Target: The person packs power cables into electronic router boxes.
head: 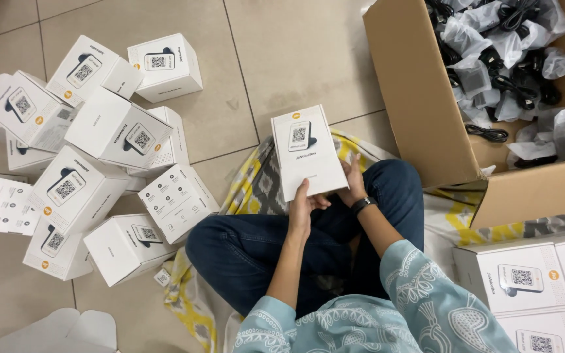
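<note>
I sit cross-legged on the floor and hold a white box (pixel 307 151) upright over my lap, its printed face towards me. My left hand (pixel 303 204) grips its lower left edge from below. My right hand (pixel 352 183), with a dark band on the wrist, holds the box's lower right side and is partly hidden behind it. Both hands are shut on the same box.
A loose pile of several white boxes (pixel 99 150) lies on the tiled floor to my left. An open cardboard carton (pixel 420 111) with bagged black cables stands at upper right. Stacked white boxes (pixel 524 281) sit at lower right. A yellow patterned cloth (pixel 250 189) lies under me.
</note>
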